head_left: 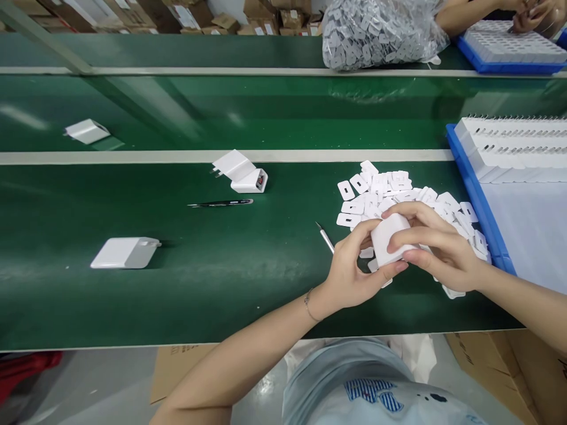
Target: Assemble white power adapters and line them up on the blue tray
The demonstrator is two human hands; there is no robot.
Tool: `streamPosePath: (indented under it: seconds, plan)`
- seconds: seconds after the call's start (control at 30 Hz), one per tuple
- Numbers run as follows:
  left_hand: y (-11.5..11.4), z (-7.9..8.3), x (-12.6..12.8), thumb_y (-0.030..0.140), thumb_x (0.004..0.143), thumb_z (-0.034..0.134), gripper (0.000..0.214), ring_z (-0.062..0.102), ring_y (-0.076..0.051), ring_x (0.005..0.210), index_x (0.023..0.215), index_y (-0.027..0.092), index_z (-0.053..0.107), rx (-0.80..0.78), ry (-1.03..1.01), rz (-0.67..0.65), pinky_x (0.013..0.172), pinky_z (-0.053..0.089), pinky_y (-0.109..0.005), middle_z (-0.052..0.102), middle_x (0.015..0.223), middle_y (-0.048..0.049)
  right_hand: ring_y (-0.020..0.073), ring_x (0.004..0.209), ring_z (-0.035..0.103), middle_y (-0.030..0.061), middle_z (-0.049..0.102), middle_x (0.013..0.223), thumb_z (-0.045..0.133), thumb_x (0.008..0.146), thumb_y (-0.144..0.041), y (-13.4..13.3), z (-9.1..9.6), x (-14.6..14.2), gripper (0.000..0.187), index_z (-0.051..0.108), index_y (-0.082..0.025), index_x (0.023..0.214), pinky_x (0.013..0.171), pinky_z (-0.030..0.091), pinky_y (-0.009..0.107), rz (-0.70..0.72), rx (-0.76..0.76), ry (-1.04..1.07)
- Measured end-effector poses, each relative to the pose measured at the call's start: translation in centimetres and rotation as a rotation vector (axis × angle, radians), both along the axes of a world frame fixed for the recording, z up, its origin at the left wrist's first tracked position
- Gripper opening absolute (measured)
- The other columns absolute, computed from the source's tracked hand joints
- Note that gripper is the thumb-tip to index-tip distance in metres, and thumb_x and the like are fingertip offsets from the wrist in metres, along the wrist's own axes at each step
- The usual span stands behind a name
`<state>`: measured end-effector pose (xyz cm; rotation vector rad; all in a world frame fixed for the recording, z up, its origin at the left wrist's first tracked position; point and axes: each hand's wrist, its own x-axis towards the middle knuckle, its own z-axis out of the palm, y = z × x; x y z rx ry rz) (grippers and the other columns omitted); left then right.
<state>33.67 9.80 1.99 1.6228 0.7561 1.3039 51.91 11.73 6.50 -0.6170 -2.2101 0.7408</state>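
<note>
A white charger body (388, 236) is held over the green bench between both hands. My left hand (354, 268) grips it from the left and below, fingers curled round it. My right hand (436, 245) wraps over its top and right side. Just behind and under the hands lies a heap of several small white plastic plates (385, 192), each with a slot. A thin metal pick (325, 237) lies on the mat just left of my left hand.
Black tweezers (221, 203), a white charger with prongs (241, 172) and another charger (126, 252) lie to the left. A further charger (87, 131) rides the belt. A blue tray (476, 189) of white chargers stands right. Across the belt, a bag of parts (376, 32) and another person's hands (534, 15).
</note>
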Motion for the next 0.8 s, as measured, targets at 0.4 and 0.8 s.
streamPosePath:
  seconds: [0.4, 0.8]
  plan:
    - [1.0, 0.4, -0.4, 0.056, 0.08, 0.072, 0.049, 0.073, -0.023, 0.075, 0.106, 0.015, 0.063, -0.497, -0.299, -0.321, 0.08, 0.058, -0.039, 0.073, 0.084, -0.008, 0.0222, 0.1, 0.062, 0.0098, 0.064, 0.124, 0.063, 0.09, -0.046, 1.4, -1.2, 1.0, 0.048, 0.056, -0.028, 0.134, 0.084, 0.055, 0.04, -0.168, -0.22, -0.092]
    - [0.7, 0.7, -1.3, 0.05, 0.09, 0.063, 0.042, 0.068, -0.021, 0.077, 0.114, 0.016, 0.069, -0.733, -0.366, -0.373, 0.071, 0.057, -0.033, 0.073, 0.094, -0.0109, 0.017, 0.101, 0.063, 0.0061, 0.062, 0.122, 0.065, 0.087, -0.042, 5.3, 6.6, 10.2, 0.038, 0.056, -0.026, 0.12, 0.084, 0.056, 0.03, -0.691, -0.064, 0.199]
